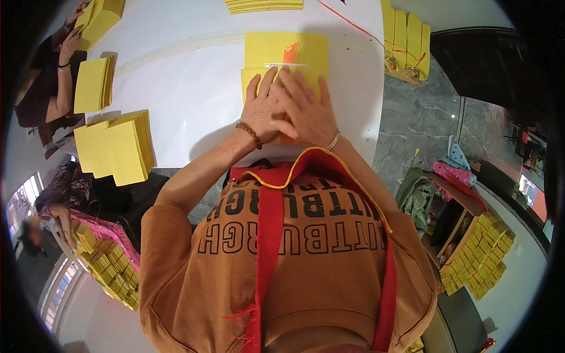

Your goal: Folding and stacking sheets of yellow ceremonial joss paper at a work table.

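Note:
In front of me on the white table [194, 76] lies a yellow paper sheet [259, 50] with an orange patch [291, 52] and a thin white strip [285, 64] across it. Nearer to me, a second yellow layer overlaps its lower part, mostly covered by my hands. My left hand [263, 110] rests flat on this layer, fingers stretched forward. Partly over it lies my right hand [310, 113], its fingers spread and slightly blurred. Neither hand grasps anything; both press on the paper. What lies under the palms is hidden, apart from a bit of orange near the table edge.
Yellow paper stacks [91, 87] and a stepped stack [115, 147] stand at the table's left. Another stack [265, 5] is at the far edge. Tied yellow bundles [406, 44] sit right. A co-worker's hand [70, 46] touches a far-left stack. A red string [353, 23] crosses the far-right corner.

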Demonstrator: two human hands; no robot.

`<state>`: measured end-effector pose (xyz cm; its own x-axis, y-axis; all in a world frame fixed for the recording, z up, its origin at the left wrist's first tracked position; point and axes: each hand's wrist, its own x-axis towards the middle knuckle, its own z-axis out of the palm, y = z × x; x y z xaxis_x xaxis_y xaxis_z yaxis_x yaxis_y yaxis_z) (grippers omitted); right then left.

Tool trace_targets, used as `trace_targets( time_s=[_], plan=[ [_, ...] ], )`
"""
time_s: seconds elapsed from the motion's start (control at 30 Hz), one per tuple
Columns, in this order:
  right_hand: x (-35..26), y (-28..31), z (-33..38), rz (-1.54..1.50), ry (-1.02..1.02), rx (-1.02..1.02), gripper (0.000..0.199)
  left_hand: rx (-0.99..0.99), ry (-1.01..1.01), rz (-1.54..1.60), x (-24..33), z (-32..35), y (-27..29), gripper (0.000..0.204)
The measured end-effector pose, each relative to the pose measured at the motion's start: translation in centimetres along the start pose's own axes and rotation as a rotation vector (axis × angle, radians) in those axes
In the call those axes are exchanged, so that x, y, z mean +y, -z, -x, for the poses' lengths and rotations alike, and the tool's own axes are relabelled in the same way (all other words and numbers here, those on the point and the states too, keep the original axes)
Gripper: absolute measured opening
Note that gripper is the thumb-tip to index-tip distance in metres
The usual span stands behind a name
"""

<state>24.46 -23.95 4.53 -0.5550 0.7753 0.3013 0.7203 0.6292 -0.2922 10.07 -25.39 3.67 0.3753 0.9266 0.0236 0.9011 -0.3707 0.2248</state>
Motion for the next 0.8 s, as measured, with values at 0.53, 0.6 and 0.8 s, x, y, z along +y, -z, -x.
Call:
trace_targets(
  time_s=[0.53, 0.6, 0.8],
  plan=[
    [-0.2, -2.7, -0.2, 0.114, 0.046, -0.186, 0.058, 0.033, -0.141, 0.089, -3.8, 3.3, 1.3, 0.068],
    [-0.6, -2.5, -0.1, 0.102, 0.051, -0.204, 0.060, 0.053, -0.130, 0.034, -3.9, 4.0, 0.6, 0.068],
    [1.3, -1.8, -0.2, -0.256, -0.028, -0.243, 0.064, 0.127, -0.280, -0.126, -3.0, 3.7, 0.9, 0.062]
  ],
)
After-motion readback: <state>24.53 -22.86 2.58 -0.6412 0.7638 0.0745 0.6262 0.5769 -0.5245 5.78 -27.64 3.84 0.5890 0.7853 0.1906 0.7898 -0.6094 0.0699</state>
